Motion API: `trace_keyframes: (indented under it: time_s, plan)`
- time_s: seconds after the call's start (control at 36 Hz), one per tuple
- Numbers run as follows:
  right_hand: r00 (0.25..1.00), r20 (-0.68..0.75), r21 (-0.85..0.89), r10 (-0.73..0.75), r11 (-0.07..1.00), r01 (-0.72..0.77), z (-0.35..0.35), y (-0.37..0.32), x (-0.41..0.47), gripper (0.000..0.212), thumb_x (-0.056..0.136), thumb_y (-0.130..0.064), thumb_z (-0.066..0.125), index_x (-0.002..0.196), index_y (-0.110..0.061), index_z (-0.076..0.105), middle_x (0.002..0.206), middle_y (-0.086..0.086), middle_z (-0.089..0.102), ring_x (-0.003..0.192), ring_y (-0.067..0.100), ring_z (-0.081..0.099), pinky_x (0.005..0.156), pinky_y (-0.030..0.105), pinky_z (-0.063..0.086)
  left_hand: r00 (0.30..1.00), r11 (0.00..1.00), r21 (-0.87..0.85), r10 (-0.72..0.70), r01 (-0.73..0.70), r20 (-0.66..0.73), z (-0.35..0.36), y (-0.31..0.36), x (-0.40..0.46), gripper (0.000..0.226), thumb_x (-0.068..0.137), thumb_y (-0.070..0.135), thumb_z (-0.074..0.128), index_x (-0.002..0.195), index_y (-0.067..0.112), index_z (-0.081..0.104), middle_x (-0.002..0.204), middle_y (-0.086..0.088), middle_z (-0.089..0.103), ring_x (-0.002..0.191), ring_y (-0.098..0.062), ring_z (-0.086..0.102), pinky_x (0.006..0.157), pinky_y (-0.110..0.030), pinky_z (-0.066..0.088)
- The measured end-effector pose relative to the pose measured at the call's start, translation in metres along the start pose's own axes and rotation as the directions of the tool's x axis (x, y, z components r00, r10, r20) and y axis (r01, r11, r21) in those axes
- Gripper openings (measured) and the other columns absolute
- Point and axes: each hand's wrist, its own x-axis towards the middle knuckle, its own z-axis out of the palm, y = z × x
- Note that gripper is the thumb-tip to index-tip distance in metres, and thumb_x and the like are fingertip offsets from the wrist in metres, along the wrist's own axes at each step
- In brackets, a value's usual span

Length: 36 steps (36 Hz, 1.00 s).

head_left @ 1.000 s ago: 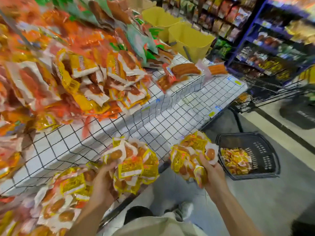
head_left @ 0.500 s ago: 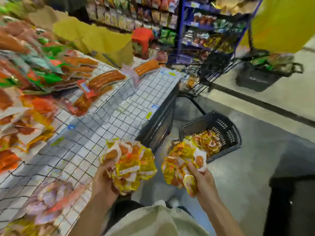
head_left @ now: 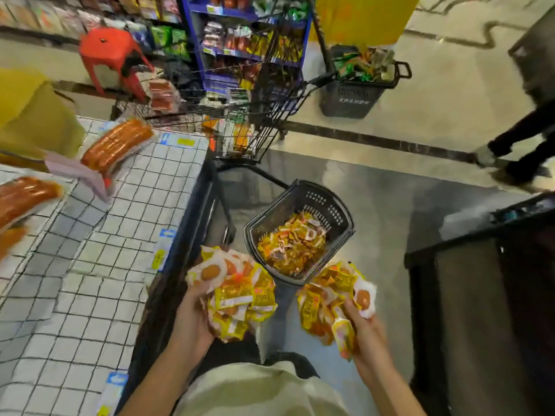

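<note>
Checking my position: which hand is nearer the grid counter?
Left. The left hand holds packets just beside the counter edge; the right hand holds packets farther right, over the floor.
</note>
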Motion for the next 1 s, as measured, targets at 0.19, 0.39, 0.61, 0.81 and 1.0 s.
trace_keyframes:
  time_s: [0.19, 0.39, 0.61, 0.81, 1.0]
  plan:
    - [0.981, -0.193, 0.052, 0.026, 0.999, -0.016, 0.035, -0.014, 0.055, 0.009, 0.098, -0.019, 0.064, 0.095, -0.011, 0.068, 0.062, -0.002, 0.072, 0.047, 0.011, 0.065, 0.040, 0.024, 0.052, 0.987, 0.965, 0.214, -0.161, 0.152, 0.023, 0.022, 0.009, 0.106, 0.056, 0.083, 0.041, 0.064, 0.132, 0.014, 0.063, 0.129, -0.017, 0.066, 0.120, -0.034, 0.063, 0.105, -0.053, 0.047]
    - [0.961, -0.260, 0.087, 0.095, 0.993, -0.075, 0.063, -0.001, 0.156, 0.013, 0.099, -0.016, 0.062, 0.109, -0.011, 0.069, 0.084, 0.001, 0.077, 0.066, 0.013, 0.072, 0.051, 0.028, 0.057, 0.963, 0.951, 0.170, -0.267, 0.260, 0.023, 0.033, -0.021, 0.218, 0.039, 0.082, 0.020, 0.052, 0.115, 0.007, 0.068, 0.094, -0.011, 0.077, 0.080, -0.021, 0.076, 0.060, -0.027, 0.059]
    - [0.951, -0.274, -0.048, 0.144, 0.986, -0.162, 0.082, 0.080, 0.327, 0.029, 0.096, -0.028, 0.069, 0.117, -0.009, 0.070, 0.103, 0.018, 0.074, 0.084, 0.033, 0.067, 0.075, 0.050, 0.056, 0.966, 0.883, 0.394, -0.249, 0.254, -0.063, -0.008, -0.111, 0.355, 0.048, 0.080, 0.029, 0.065, 0.127, 0.023, 0.067, 0.114, -0.007, 0.075, 0.096, -0.020, 0.074, 0.066, -0.029, 0.059]
    - [0.939, -0.323, -0.111, 0.121, 0.980, -0.165, 0.104, 0.145, 0.460, 0.038, 0.093, -0.030, 0.073, 0.128, -0.015, 0.067, 0.118, 0.007, 0.073, 0.110, 0.026, 0.070, 0.100, 0.049, 0.055, 0.962, 0.852, 0.446, -0.246, 0.273, -0.119, -0.031, -0.199, 0.462, 0.058, 0.081, 0.029, 0.057, 0.138, 0.020, 0.056, 0.128, -0.007, 0.069, 0.113, -0.026, 0.068, 0.086, -0.041, 0.058]
    - [0.893, -0.405, 0.031, 0.197, 0.979, -0.202, 0.116, 0.191, 0.549, 0.026, 0.094, -0.022, 0.072, 0.119, -0.022, 0.063, 0.115, 0.000, 0.071, 0.098, 0.015, 0.068, 0.091, 0.037, 0.057, 0.952, 0.823, 0.481, -0.239, 0.303, -0.192, -0.030, -0.247, 0.546, 0.038, 0.103, 0.029, 0.039, 0.131, 0.016, 0.062, 0.122, -0.008, 0.071, 0.111, -0.028, 0.067, 0.095, -0.047, 0.051]
